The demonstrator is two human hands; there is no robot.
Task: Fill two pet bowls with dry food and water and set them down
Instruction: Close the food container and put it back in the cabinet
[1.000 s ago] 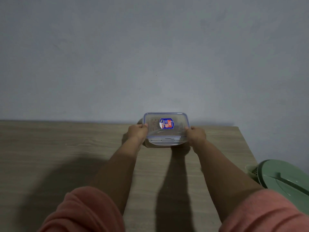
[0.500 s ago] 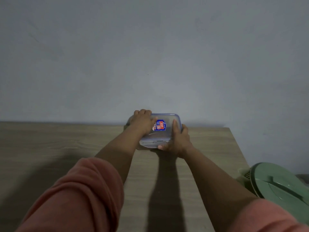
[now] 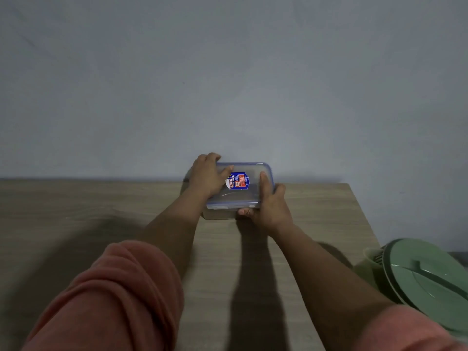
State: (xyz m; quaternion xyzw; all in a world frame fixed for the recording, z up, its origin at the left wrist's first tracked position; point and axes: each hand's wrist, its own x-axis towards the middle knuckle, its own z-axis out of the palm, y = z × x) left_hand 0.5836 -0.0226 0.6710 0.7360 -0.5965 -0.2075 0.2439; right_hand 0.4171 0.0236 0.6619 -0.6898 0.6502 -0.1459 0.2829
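A clear plastic food container (image 3: 243,198) with a blue-rimmed lid and a blue and red label stands at the far edge of the wooden table (image 3: 76,211), against the wall. My left hand (image 3: 209,177) lies flat on the left part of the lid. My right hand (image 3: 269,206) grips the container's right front corner, thumb on the lid and fingers at the front clip. What is inside the container is hard to make out. No pet bowl is in view.
A pale grey wall rises right behind the table. Off the table's right edge stands a green round lidded bin (image 3: 425,277) with a lighter green basket behind it. My salmon sleeves fill the lower corners.
My left hand went from the container's left side onto the lid. My right hand shifted from the right side to the right front corner. The container now sits slightly turned.
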